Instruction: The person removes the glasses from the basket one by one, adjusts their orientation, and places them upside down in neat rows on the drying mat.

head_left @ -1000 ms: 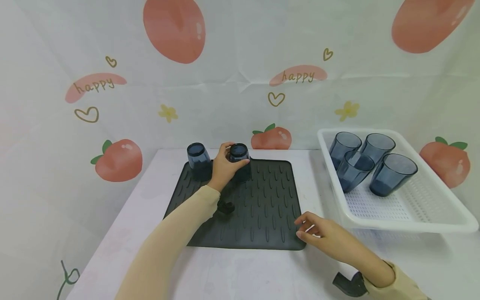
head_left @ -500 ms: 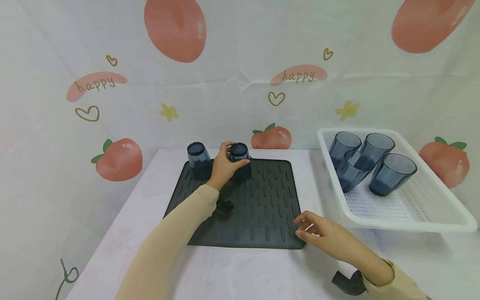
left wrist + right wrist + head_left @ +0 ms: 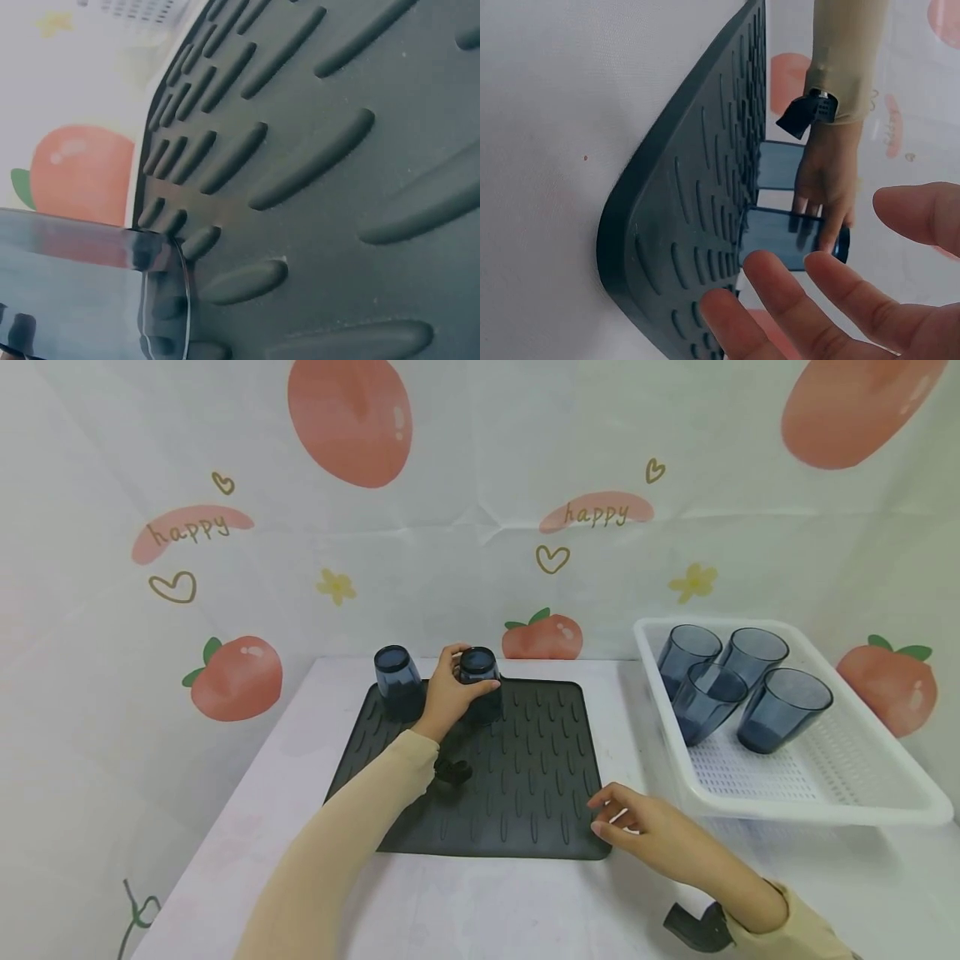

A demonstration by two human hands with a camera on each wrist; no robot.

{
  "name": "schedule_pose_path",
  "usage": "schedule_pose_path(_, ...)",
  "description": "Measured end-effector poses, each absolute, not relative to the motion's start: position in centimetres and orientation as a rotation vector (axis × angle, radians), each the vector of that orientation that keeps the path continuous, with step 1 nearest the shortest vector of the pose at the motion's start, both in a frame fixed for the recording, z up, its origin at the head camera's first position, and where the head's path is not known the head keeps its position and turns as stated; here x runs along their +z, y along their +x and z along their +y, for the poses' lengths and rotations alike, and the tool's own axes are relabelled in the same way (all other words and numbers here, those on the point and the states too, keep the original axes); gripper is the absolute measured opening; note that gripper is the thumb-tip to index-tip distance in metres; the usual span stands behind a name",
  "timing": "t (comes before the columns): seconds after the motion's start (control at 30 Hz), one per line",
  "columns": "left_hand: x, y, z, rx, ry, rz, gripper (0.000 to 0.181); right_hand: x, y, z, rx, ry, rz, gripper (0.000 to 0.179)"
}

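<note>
My left hand (image 3: 447, 693) grips a blue glass (image 3: 480, 665) that stands upside down on the back of the black ridged mat (image 3: 540, 760). In the left wrist view this glass (image 3: 75, 277) shows at the lower left, its rim at the ridges. Left of it, another upturned blue glass (image 3: 397, 675) stands on the mat. My right hand (image 3: 648, 831) hovers by the mat's front right corner, holding nothing. Its fingers (image 3: 862, 300) are loosely bent in the right wrist view.
A white perforated basket (image 3: 825, 814) stands to the right of the mat with several blue glasses (image 3: 783, 710) in it, open ends up. The white table (image 3: 465, 906) runs along the front. A printed cloth (image 3: 450, 568) hangs behind.
</note>
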State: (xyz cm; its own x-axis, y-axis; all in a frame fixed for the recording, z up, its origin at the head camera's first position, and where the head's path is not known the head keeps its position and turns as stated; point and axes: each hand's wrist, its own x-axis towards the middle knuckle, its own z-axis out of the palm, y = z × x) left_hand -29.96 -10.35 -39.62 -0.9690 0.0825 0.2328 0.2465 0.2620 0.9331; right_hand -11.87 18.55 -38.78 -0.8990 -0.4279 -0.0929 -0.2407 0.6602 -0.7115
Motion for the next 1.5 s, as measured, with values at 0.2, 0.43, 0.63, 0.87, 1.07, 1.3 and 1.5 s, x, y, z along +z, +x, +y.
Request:
schedule_pose_path(0.2, -39.8, -30.3, -10.4, -1.781, -0.28, -2.408, 0.077, -38.8, -11.9, 18.5, -1.071, -0.545, 2.627, 0.031)
schedule_pose_path(0.43, -39.2, -30.4, -10.1, -1.77, -0.262, -2.491, 0.081, -38.9, -11.7, 18.8, -1.095, -0.556, 2.624, 0.031)
schedule_pose_path(0.63, -39.3, -30.5, -10.1, -1.761, -0.275, -2.506, 0.083, -38.9, -11.6, 18.7, -1.112, -0.54, 2.61, 0.03)
schedule_pose_path(0.87, -39.3, -30.7, -10.3, -1.785, -0.283, -2.489, 0.082, -38.9, -11.7, 18.6, -1.108, -0.529, 2.609, 0.029)
schedule_pose_path(1.07, -38.9, -30.7, -10.5, -1.78, -0.272, -2.513, 0.08, -39.0, -11.8, 18.6, -1.113, -0.536, 2.606, 0.03)
schedule_pose_path(1.3, -38.5, -30.6, -10.8, -1.764, -0.26, -2.569, 0.081, -39.1, -11.9, 18.7, -1.121, -0.548, 2.605, 0.032)
schedule_pose_path(1.5, -38.2, -30.4, -10.9, -1.769, -0.259, -2.603, 0.082, -39.2, -12.0, 18.8, -1.12, -0.566, 2.606, 0.032)
